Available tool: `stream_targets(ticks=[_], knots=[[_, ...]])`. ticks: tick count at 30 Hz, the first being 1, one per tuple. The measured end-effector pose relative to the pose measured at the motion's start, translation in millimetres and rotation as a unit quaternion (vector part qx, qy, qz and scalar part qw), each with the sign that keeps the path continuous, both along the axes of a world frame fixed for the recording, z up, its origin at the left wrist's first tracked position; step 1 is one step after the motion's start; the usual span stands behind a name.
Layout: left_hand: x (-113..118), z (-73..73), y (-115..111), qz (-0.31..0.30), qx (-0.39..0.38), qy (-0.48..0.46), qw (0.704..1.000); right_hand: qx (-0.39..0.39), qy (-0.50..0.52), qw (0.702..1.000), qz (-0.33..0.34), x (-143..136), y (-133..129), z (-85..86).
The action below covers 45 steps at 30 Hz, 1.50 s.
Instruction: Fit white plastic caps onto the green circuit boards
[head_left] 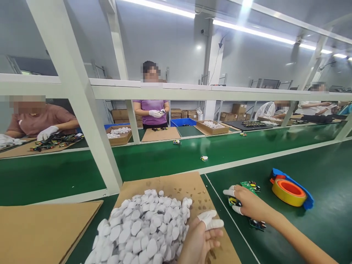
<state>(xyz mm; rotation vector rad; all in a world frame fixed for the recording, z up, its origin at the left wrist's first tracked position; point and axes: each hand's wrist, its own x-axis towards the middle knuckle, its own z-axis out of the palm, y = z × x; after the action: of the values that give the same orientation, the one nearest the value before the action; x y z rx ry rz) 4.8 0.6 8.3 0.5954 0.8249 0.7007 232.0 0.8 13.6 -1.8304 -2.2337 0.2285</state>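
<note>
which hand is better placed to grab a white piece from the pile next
Left, most likely: the left hand is close beside the white pile, while the right hand is farther off, at a circuit board.

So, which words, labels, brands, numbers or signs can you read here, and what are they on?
None can be read.
Circuit board: any print is too small.
Tape roll: no lettering I can make out.
Cardboard boxes at the back: any marks are too blurred.

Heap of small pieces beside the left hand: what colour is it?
The heap of small pieces is white, best seen in the head view.
</note>
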Motion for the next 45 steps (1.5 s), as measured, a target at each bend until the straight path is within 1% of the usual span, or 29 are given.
stream_targets(ticks=[1,2,3,4,5,6,7,9,10,12,13,14,17,19,21,23,25,27,29,30,31,32,34,35,37,38,41,43,45], knots=[[0,0.0,1,0.001,0.001,0.005,1.000,0.007,0.042,0.999,0.004,-5,1,3.3],[0,0.1,1,0.003,0.003,0.012,1.000,0.010,0.120,0.993,0.017,-10,3,7.3],[-1,0.2,2,0.009,0.007,0.020,1.000,0.008,0.223,0.974,0.035,-17,4,11.8],[-1,0.4,3,0.016,0.014,0.029,0.999,0.002,0.331,0.942,0.055,-24,6,16.2],[-1,0.4,4,0.025,0.025,0.040,0.999,-0.009,0.426,0.902,0.073,-31,8,20.1],[-1,0.4,4,0.037,0.039,0.053,0.997,-0.024,0.495,0.864,0.087,-39,10,23.0],[-1,0.3,3,0.051,0.051,0.065,0.995,-0.038,0.531,0.841,0.095,-47,12,24.8],[1,0.0,0,0.102,0.114,0.106,0.983,-0.060,0.558,0.822,0.097,-63,18,24.2],[3,-0.1,-3,0.137,0.164,0.130,0.968,-0.070,0.574,0.810,0.095,-70,20,22.0],[7,-0.3,-10,0.197,0.269,0.164,0.928,-0.088,0.607,0.785,0.084,-81,24,14.9],[8,-0.4,-14,0.212,0.305,0.167,0.914,-0.096,0.621,0.774,0.077,-85,24,10.7],[10,-0.6,-17,0.215,0.327,0.164,0.905,-0.106,0.632,0.765,0.071,-88,25,6.5],[11,-2.4,-22,0.195,0.336,0.155,0.909,-0.123,0.645,0.752,0.058,-90,23,-3.5],[9,-4.2,-22,0.180,0.308,0.159,0.920,-0.118,0.640,0.757,0.059,-90,22,-6.8],[6,-5.6,-20,0.167,0.260,0.159,0.938,-0.098,0.624,0.773,0.062,-90,20,-8.1],[4,-5.8,-16,0.161,0.219,0.143,0.952,-0.066,0.597,0.797,0.060,-88,19,-8.6],[5,-5.1,-12,0.157,0.178,0.107,0.966,-0.024,0.563,0.825,0.050,-85,19,-9.3],[7,-5.0,-9,0.163,0.115,0.062,0.978,0.022,0.529,0.848,0.029,-79,20,-11.3],[11,-7.5,-8,0.165,0.073,0.042,0.983,0.059,0.497,0.865,-0.001,-75,24,-15.7],[13,-9.9,-9,0.153,0.070,0.040,0.985,0.070,0.483,0.873,-0.012,-74,27,-19.0],[14,-12.9,-10,0.127,0.076,0.038,0.988,0.072,0.472,0.878,-0.016,-74,31,-22.9],[15,-16.3,-12,0.086,0.086,0.034,0.992,0.066,0.450,0.890,-0.003,-77,34,-27.4],[17,-22.6,-17,-0.016,0.094,0.024,0.995,0.033,0.380,0.922,0.065,-85,41,-37.2],[17,-24.7,-20,-0.057,0.091,0.025,0.994,0.015,0.340,0.934,0.104,-91,43,-41.8],[17,-25.8,-23,-0.103,0.089,0.032,0.990,-0.006,0.276,0.949,0.152,-102,46,-49.0],[16,-24.6,-23,-0.111,0.088,0.033,0.989,-0.007,0.261,0.953,0.155,-106,46,-51.1],[14,-17.1,-23,-0.109,0.080,0.011,0.991,0.006,0.249,0.960,0.125,-111,47,-52.1],[14,-12.9,-21,-0.095,0.070,-0.001,0.993,0.014,0.232,0.966,0.110,-111,47,-50.4],[15,-11.8,-21,-0.079,0.062,-0.001,0.995,0.019,0.208,0.971,0.113,-110,47,-48.5]])
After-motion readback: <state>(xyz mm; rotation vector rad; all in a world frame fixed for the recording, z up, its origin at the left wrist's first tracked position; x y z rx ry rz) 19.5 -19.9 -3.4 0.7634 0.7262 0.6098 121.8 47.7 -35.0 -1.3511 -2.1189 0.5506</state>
